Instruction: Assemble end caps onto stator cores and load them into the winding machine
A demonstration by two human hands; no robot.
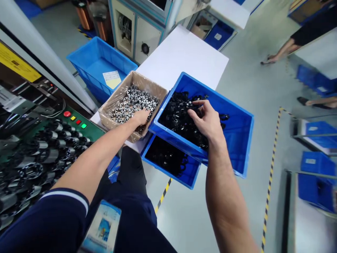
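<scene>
My left hand (142, 116) reaches down into a plastic-lined cardboard box (107, 121) of ring-shaped metal cores (130, 102). Its fingertips are down among the cores at the box's right side, and what they grip is hidden. Over a large blue bin (237, 116), my right hand (206, 117) has its thumb and fingers apart above a heap of small black parts (176, 112), with nothing visible between them. The bin stands right beside the cardboard box.
A lower blue bin (191, 175) with black parts sits under the large one. Left is a green machine bench (97, 130) crowded with wound cores. A blue crate (92, 66) stands behind the box, near a white tabletop (184, 52). Other people's legs show at right.
</scene>
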